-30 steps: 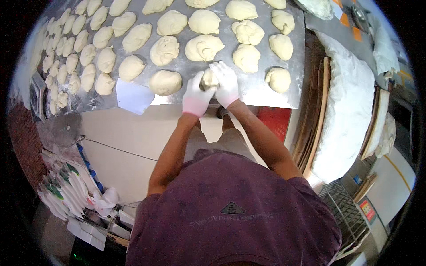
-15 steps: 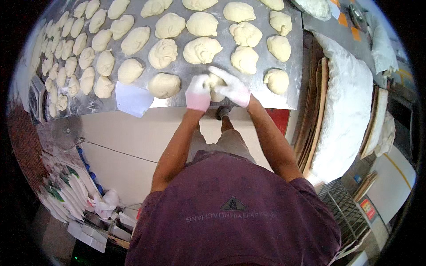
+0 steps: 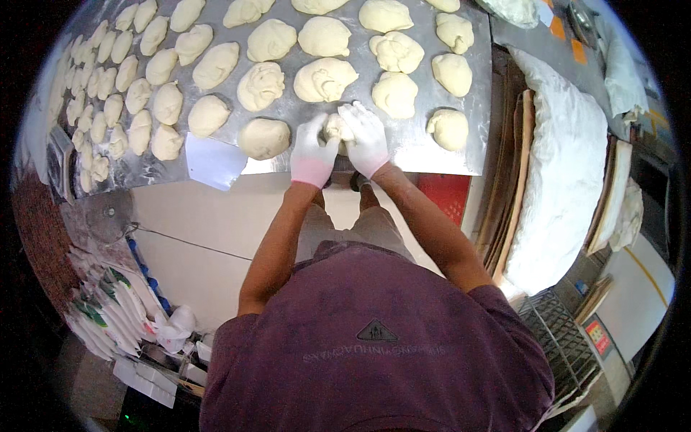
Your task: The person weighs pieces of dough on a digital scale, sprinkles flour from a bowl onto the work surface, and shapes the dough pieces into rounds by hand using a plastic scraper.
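At the front edge of a steel worktop (image 3: pixel 481 137), my left hand (image 3: pixel 313 151) and my right hand (image 3: pixel 366 140), both in white gloves with pink cuffs, are closed around a small lump of pale dough (image 3: pixel 337 128), partly hidden by my fingers. A rounded dough piece (image 3: pixel 263 138) lies just left of my hands, and another dough piece (image 3: pixel 447 129) sits to their right. Behind them a larger dough lump (image 3: pixel 324 79) rests among several rows of similar pieces stretching to the left. A pale blue flat sheet (image 3: pixel 214 160) lies on the left front edge.
To the right stand stacked boards (image 3: pixel 515 180), a large white padded cloth (image 3: pixel 558 173) and a wire rack (image 3: pixel 554 338). Packed bags (image 3: pixel 108 309) are piled at lower left, a thin cord (image 3: pixel 187 241) crosses below the worktop, and a red panel (image 3: pixel 439 198) shows underneath.
Since half a second ago my right hand has swung up from lying sideways over the dough to a more upright grip. My left hand has shifted slightly left, still around the lump.
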`<state>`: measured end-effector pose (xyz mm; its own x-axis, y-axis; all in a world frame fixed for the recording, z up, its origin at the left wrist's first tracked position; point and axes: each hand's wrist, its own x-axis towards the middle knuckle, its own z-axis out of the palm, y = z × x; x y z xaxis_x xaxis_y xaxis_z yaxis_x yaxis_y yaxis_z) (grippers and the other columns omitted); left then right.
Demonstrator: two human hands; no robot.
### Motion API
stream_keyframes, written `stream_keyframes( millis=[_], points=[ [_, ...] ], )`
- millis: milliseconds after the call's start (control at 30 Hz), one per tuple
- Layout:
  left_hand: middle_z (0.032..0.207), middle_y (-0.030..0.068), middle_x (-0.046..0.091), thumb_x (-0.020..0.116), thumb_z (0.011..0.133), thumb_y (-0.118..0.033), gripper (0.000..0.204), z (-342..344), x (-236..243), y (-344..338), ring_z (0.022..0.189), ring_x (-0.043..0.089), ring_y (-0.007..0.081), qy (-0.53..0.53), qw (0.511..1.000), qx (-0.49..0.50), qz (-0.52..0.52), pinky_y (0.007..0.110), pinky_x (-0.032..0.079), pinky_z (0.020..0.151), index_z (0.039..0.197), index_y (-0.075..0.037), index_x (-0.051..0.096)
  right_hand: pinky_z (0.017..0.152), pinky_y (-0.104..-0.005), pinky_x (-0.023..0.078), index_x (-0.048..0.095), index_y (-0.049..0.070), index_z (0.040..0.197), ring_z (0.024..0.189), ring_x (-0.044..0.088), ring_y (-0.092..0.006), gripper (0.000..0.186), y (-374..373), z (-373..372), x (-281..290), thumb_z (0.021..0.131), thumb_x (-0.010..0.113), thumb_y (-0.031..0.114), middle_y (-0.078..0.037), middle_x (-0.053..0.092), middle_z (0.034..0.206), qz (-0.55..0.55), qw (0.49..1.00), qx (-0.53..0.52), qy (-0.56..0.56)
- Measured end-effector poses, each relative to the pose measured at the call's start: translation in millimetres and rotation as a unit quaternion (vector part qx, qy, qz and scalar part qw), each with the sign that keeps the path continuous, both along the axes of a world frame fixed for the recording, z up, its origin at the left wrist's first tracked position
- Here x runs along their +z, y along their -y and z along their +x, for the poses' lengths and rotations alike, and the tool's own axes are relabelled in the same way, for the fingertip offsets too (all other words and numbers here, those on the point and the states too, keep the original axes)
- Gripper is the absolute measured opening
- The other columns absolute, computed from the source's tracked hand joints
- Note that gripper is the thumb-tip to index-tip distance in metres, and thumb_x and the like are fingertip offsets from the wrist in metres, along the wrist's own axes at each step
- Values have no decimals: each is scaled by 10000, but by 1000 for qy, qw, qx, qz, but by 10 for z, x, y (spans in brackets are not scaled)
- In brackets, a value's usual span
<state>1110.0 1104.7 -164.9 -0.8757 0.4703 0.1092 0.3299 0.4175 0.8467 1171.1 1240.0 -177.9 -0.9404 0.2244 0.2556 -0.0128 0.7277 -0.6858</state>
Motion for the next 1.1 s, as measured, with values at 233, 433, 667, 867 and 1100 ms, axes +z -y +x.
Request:
stream_keyframes(
  millis=[233, 433, 667, 867, 1100],
  points=[
    [979, 160, 621, 528, 857, -61, 272, 5, 89, -41, 898, 620, 335, 18, 998, 9, -52, 411, 493, 807, 1114, -80, 616, 966, -403, 434, 555, 14, 1238, 1158, 535, -356, 519, -128, -83, 400, 722, 603, 5, -206, 601, 1177, -457, 871, 13, 181],
    [938, 152, 610, 591, 834, -72, 271, -101, 295, -175, 844, 622, 338, 155, 987, 22, -35, 381, 500, 768, 1104, -75, 610, 984, -430, 433, 591, -11, 1187, 1148, 540, -392, 458, -55, -181, -76, 730, 603, 22, -207, 612, 1175, -7, 999, -36, -28],
    [959, 141, 620, 633, 811, -86, 237, 129, 157, -159, 903, 621, 273, 24, 1000, 5, 9, 338, 489, 783, 1039, -24, 613, 997, -409, 431, 604, 1, 1108, 1151, 534, -387, 404, -185, 18, 78, 712, 646, 65, -224, 597, 1168, -112, 994, 10, 4],
    [901, 158, 610, 547, 855, -106, 199, 41, 215, -310, 839, 592, 394, 50, 994, 6, -95, 445, 485, 763, 1036, -48, 604, 1003, -426, 427, 623, 11, 1118, 1146, 544, -381, 412, -267, -77, 112, 708, 629, 47, -231, 586, 1199, -56, 997, 49, -22],
    [974, 154, 633, 522, 868, -20, 183, 196, 259, -222, 939, 629, 303, 119, 992, 48, 2, 357, 491, 838, 1024, -20, 617, 1050, -451, 388, 603, 25, 1198, 1184, 519, -391, 524, -255, 133, 15, 686, 515, -40, -220, 564, 1259, -34, 999, 24, 19]
  ],
)
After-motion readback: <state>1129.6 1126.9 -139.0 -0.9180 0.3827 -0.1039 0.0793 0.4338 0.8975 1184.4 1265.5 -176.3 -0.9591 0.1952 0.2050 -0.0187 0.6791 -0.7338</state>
